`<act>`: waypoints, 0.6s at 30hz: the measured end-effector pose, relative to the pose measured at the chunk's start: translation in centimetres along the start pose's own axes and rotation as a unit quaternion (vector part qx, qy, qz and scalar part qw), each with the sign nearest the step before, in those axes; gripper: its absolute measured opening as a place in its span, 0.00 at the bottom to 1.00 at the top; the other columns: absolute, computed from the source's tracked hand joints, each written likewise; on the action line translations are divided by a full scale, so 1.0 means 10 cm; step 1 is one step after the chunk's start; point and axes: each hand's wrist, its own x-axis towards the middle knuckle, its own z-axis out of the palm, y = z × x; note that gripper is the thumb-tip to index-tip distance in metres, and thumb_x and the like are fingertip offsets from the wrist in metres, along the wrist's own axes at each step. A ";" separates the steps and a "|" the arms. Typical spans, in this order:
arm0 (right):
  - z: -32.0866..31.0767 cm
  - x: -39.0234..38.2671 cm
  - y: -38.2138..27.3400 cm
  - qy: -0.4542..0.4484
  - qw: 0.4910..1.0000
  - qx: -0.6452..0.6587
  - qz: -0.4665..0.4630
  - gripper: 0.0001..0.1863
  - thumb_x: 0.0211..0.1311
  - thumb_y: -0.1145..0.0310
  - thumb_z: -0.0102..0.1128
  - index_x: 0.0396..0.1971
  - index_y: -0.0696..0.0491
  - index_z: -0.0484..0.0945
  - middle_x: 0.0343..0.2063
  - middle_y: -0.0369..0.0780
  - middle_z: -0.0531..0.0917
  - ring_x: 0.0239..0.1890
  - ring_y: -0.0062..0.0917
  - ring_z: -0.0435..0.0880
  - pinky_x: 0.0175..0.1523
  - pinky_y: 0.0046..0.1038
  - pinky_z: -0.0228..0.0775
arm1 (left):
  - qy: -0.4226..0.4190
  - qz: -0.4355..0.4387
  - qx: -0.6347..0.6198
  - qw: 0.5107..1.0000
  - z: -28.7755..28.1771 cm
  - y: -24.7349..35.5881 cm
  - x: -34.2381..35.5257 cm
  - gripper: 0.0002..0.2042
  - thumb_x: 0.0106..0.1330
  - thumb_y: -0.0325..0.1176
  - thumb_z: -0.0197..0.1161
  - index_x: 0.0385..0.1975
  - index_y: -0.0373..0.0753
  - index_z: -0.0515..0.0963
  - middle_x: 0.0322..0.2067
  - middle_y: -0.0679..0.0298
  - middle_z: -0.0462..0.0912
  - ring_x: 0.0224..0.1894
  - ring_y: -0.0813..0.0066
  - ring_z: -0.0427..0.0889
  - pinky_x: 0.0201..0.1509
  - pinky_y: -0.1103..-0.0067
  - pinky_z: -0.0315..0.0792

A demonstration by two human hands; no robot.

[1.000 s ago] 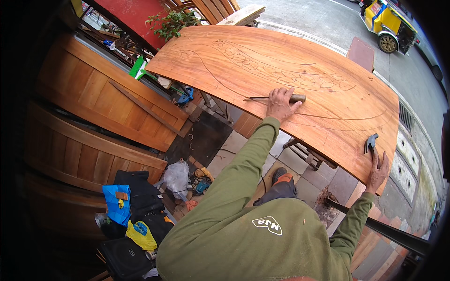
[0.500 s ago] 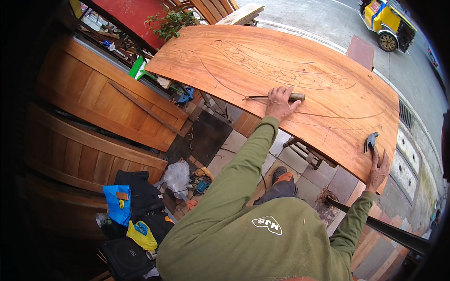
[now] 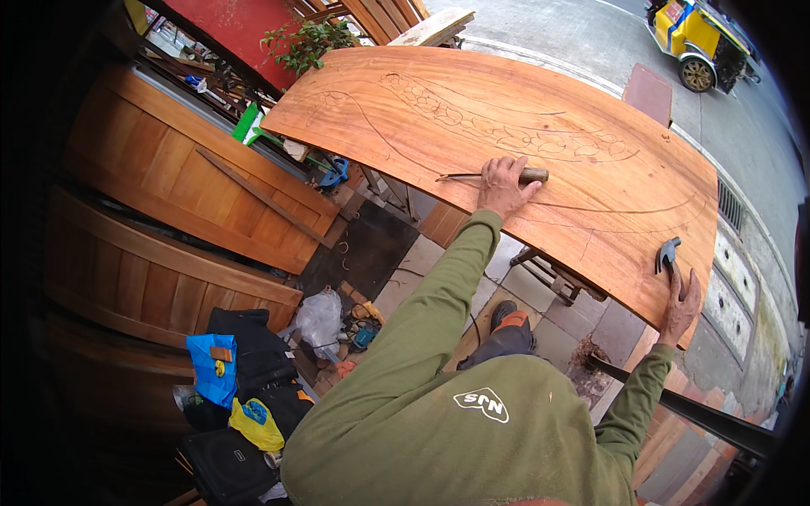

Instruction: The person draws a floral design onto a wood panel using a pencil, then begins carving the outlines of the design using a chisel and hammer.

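Note:
A wide reddish-brown wooden panel lies flat in front of me, with curved lines and a band of leafy outlines marked on it. My left hand rests near its front edge, fingers curled over a carving chisel. The chisel's thin blade points left and its round wooden handle sticks out on the right. Close to the panel's right end, my right hand is around the handle of a claw hammer. The hammer's dark head lies on the wood beyond my fingers; most of its handle is hidden.
Wooden door panels lean at the left. On the floor nearby are a clear plastic bag, a blue power tool and a black speaker. A metal stand supports the panel. Beyond it, a yellow tricycle is on the street.

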 end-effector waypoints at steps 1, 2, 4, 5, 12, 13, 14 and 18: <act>0.00 0.00 -0.01 0.000 1.000 0.001 0.001 0.29 0.75 0.53 0.61 0.65 0.59 0.76 0.63 0.49 0.80 0.66 0.41 0.76 0.70 0.38 0.66 | -0.004 -0.002 0.001 1.000 0.00 0.00 0.00 0.32 0.57 0.52 0.76 0.60 0.44 0.80 0.48 0.54 0.81 0.53 0.53 0.77 0.64 0.59 0.68; -0.01 0.00 -0.01 0.000 1.000 0.001 0.001 0.29 0.75 0.53 0.61 0.65 0.59 0.76 0.63 0.49 0.80 0.66 0.41 0.76 0.70 0.38 0.66 | -0.007 -0.003 0.001 1.000 0.00 0.00 0.00 0.32 0.57 0.52 0.76 0.60 0.44 0.80 0.48 0.54 0.81 0.53 0.53 0.77 0.64 0.59 0.68; -0.01 0.00 -0.01 -0.004 1.000 0.005 0.003 0.29 0.75 0.53 0.61 0.65 0.59 0.76 0.63 0.49 0.80 0.66 0.41 0.76 0.70 0.37 0.66 | -0.006 -0.002 0.000 1.000 -0.01 0.00 0.00 0.32 0.57 0.52 0.76 0.60 0.44 0.80 0.48 0.54 0.81 0.53 0.53 0.77 0.64 0.59 0.68; 0.00 0.00 0.00 -0.004 1.000 0.005 0.003 0.29 0.75 0.53 0.61 0.65 0.59 0.76 0.63 0.49 0.80 0.66 0.41 0.76 0.70 0.37 0.66 | -0.004 0.000 -0.001 1.000 -0.01 0.00 0.00 0.32 0.57 0.52 0.76 0.60 0.44 0.80 0.48 0.54 0.81 0.53 0.53 0.77 0.64 0.59 0.68; 0.01 0.00 0.01 0.008 1.000 0.013 -0.003 0.30 0.73 0.50 0.63 0.64 0.58 0.77 0.61 0.50 0.81 0.65 0.43 0.77 0.70 0.40 0.66 | 0.003 0.001 -0.002 1.000 0.00 0.00 0.00 0.32 0.57 0.52 0.76 0.60 0.44 0.80 0.48 0.54 0.81 0.53 0.53 0.77 0.64 0.59 0.68; 0.01 0.00 0.01 0.010 1.000 0.013 -0.003 0.30 0.73 0.50 0.63 0.64 0.58 0.77 0.61 0.50 0.81 0.65 0.43 0.77 0.70 0.40 0.66 | 0.004 0.001 -0.003 1.000 0.00 0.00 0.00 0.32 0.57 0.52 0.76 0.60 0.44 0.80 0.48 0.55 0.81 0.53 0.53 0.77 0.64 0.59 0.68; 0.01 0.00 0.01 0.009 1.000 0.013 -0.003 0.30 0.73 0.50 0.63 0.64 0.58 0.77 0.61 0.50 0.81 0.65 0.43 0.77 0.70 0.40 0.66 | 0.005 0.002 -0.004 1.000 0.01 0.00 0.00 0.32 0.57 0.52 0.76 0.60 0.44 0.80 0.48 0.55 0.81 0.54 0.53 0.77 0.65 0.59 0.68; 0.01 0.00 0.00 0.007 1.000 0.017 0.006 0.30 0.73 0.50 0.63 0.64 0.58 0.77 0.61 0.50 0.81 0.65 0.43 0.77 0.70 0.40 0.67 | 0.000 -0.001 -0.003 1.000 0.01 -0.01 -0.01 0.32 0.57 0.52 0.76 0.60 0.44 0.80 0.48 0.55 0.81 0.54 0.53 0.77 0.65 0.59 0.68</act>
